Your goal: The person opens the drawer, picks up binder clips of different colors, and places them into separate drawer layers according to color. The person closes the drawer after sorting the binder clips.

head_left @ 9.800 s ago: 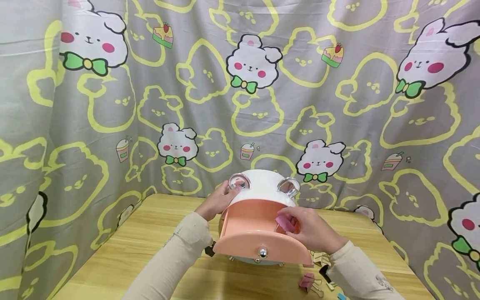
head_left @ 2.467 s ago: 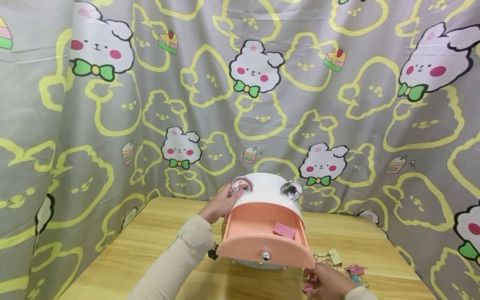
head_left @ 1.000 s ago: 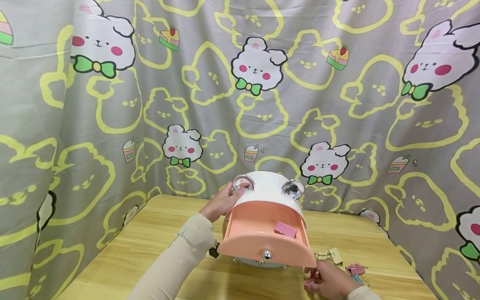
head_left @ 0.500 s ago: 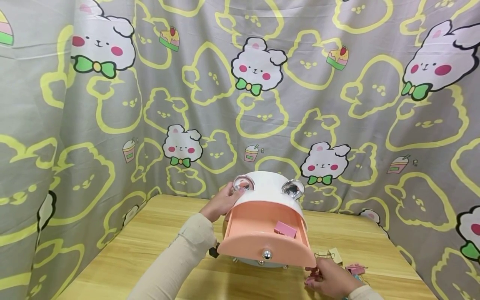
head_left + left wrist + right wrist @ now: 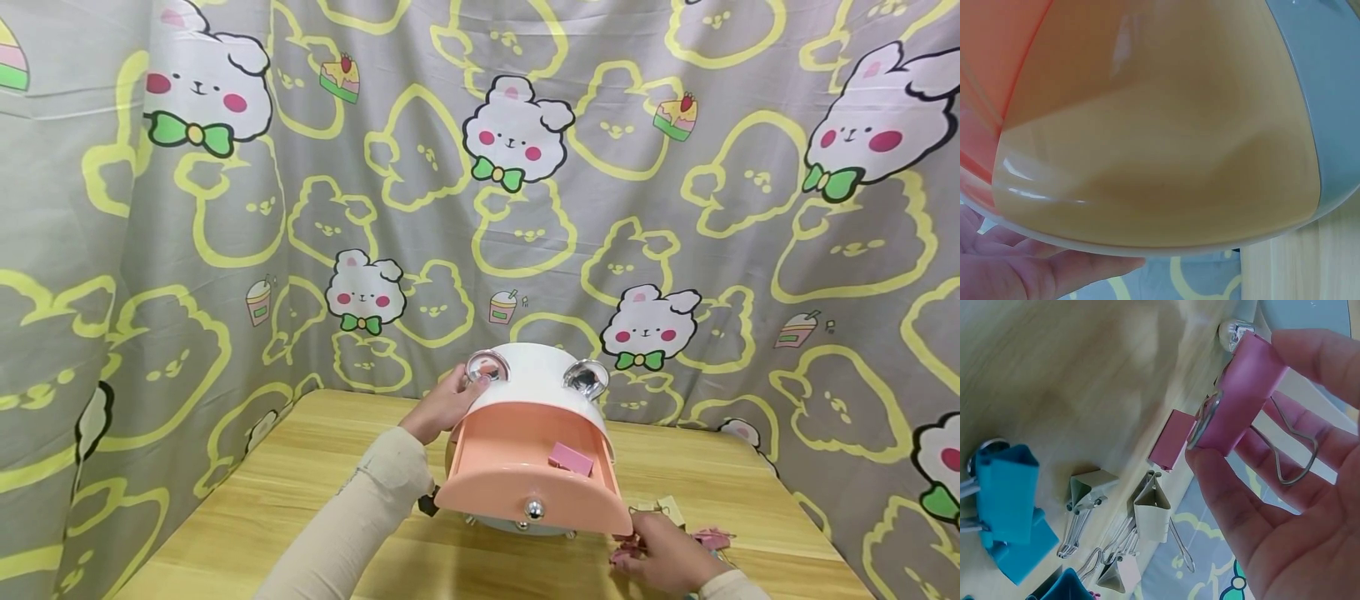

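Observation:
A white-topped desktop storage box (image 5: 536, 371) with chrome ring eyes stands on the table, its peach drawer (image 5: 534, 496) pulled out. Inside the drawer lies one pink binder clip (image 5: 572, 458). My left hand (image 5: 442, 406) grips the box's upper left side, thumb by the left eye; the left wrist view shows fingers (image 5: 1094, 265) along the rim of its tan side. Below the drawer's right corner, my right hand (image 5: 671, 557) pinches another pink binder clip (image 5: 1244, 394) between thumb and fingers, its wire handles spread apart.
Beyond the held clip lies a further pink binder clip (image 5: 1171, 439). Blue clips (image 5: 1007, 494) and cream clips (image 5: 1152, 509) are scattered near the right hand. A black object (image 5: 429, 502) sits by the left wrist. A patterned curtain (image 5: 420, 208) surrounds the wooden table (image 5: 315, 500).
Earlier my right hand held a pink binder clip in the drawer; that clip now lies there. The hand has moved down right to the table and holds another. My left hand keeps its place.

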The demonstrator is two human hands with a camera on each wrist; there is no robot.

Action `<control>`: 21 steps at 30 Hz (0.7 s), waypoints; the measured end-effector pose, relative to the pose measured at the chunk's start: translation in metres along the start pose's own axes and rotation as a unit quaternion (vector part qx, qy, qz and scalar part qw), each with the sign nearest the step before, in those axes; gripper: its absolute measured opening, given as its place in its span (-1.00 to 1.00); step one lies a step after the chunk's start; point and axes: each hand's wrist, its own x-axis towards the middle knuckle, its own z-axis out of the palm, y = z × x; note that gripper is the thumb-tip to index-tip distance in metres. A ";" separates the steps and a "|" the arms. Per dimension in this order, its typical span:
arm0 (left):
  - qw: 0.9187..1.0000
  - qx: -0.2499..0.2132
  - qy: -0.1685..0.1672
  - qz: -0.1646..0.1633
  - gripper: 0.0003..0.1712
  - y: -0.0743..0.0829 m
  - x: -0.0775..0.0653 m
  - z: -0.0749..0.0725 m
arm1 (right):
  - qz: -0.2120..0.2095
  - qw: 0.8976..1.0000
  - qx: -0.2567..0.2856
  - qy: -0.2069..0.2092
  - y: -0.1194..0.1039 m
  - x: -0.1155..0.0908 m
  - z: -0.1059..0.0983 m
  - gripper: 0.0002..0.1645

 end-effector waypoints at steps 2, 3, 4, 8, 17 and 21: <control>1.000 0.000 0.002 -0.003 -0.52 0.000 0.000 0.000 | -0.005 1.000 -0.007 0.004 0.000 -0.001 -0.001 -0.67; 1.000 0.002 0.002 -0.002 -0.52 0.000 0.000 0.000 | -0.009 1.000 -0.007 0.005 -0.001 -0.001 -0.001 -0.68; 1.000 0.005 0.004 -0.004 -0.51 0.000 0.000 0.000 | -0.012 1.000 -0.011 0.007 -0.001 -0.001 -0.002 -0.71; 1.000 0.014 0.012 -0.007 -0.48 0.001 -0.001 0.001 | -0.013 1.000 -0.012 0.012 -0.003 0.000 -0.004 -0.80; 1.000 0.018 0.016 -0.011 -0.49 0.002 -0.001 0.001 | -0.042 0.999 -0.014 0.029 -0.006 0.001 -0.009 -0.79; 1.000 0.016 0.013 -0.012 -0.51 0.003 -0.002 0.001 | -0.044 0.999 -0.010 0.030 -0.005 0.001 -0.010 -0.80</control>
